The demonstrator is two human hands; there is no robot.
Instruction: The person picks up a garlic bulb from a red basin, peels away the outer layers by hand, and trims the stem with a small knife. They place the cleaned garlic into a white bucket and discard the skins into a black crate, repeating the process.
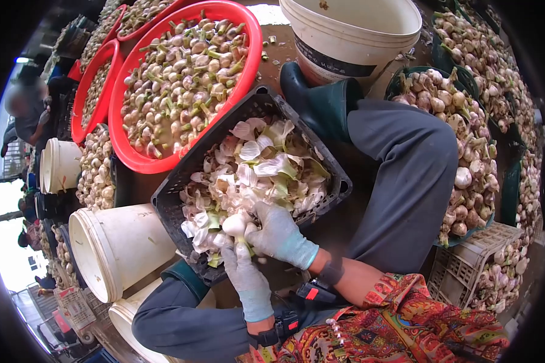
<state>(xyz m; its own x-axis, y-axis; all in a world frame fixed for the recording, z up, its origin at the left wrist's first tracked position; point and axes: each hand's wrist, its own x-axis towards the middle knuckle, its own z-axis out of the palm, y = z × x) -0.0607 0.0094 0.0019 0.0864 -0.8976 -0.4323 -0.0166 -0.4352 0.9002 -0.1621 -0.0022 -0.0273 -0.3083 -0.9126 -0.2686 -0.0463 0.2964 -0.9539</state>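
Over a black plastic crate I hold a white peeled garlic bulb, its pale stem pointing toward me. My left hand, in a grey glove with a light-blue cuff, is closed around the lower stem. The gloved fingers of my right hand are closed at the side of the bulb and upper stem; some fingertips are hidden. Beneath both hands, the crate is heaped with papery garlic skins, white and purplish with some green strips.
A red tub of garlic bulbs stands beyond the crate. White buckets are at left and top. Mesh-bagged garlic lies right, near a beige crate. My bent legs flank the crate. Another person is far left.
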